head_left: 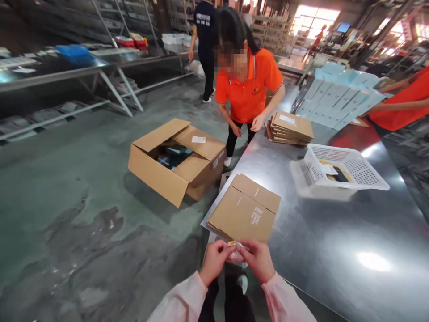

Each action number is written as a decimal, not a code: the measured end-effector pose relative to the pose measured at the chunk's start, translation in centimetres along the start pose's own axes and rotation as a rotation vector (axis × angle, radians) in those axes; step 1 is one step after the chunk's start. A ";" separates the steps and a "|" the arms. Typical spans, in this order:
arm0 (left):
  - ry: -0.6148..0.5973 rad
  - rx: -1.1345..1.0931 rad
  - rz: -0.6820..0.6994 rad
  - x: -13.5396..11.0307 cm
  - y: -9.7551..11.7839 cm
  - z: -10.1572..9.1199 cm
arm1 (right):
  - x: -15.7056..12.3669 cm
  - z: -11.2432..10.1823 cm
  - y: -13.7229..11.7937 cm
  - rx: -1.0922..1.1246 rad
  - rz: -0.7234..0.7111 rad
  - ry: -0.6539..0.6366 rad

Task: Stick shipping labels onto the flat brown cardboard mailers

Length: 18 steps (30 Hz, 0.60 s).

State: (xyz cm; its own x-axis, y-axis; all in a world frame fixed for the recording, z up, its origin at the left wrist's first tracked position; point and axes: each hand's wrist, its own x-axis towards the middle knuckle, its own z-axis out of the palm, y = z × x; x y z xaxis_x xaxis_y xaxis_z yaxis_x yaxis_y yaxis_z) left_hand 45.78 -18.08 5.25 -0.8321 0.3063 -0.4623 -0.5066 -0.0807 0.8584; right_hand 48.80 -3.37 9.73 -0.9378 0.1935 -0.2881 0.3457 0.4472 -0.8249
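My left hand (214, 259) and my right hand (258, 259) meet at the near edge of the metal table. Both are closed, thumbs and fingers pinching a small translucent plastic piece (236, 254) with a spot of yellow at its top. My fingers cover much of it, so its exact kind does not show. Just beyond them, flat folded cardboard boxes (246, 210) with white print lie stacked on the table corner.
A large open carton (157, 183) with dark items inside stands left of the table (321, 241). A person in an orange shirt (248, 89) leans beside it. On the table are a white basket (365, 174), more flat cardboard (291, 127) and stacked pale-blue boxes (338, 96).
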 end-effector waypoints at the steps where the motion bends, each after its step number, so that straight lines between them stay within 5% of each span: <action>1: 0.029 0.020 0.022 0.1 -0.2 0.1 | -0.1 0.2 0.1 -0.010 0.002 0.026; 3: 0.054 0.039 0.072 0.4 -0.4 0.2 | 0.1 0.3 0.2 -0.012 -0.007 0.086; 10: -0.160 -0.049 -0.003 3.0 -1.7 -0.8 | 2.7 -1.7 0.4 0.021 -0.102 0.148; 18: -0.453 -0.045 -0.321 5.2 -6.1 -4.1 | 12.8 -2.9 5.2 -0.190 -0.104 0.504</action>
State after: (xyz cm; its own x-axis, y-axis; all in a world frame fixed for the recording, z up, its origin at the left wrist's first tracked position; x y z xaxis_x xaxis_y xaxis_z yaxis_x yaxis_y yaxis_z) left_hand 43.64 -19.90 -3.34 -0.4589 0.6989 -0.5486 -0.7363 0.0464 0.6750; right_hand 38.73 3.99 3.17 -0.8526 0.5134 0.0970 0.2956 0.6270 -0.7207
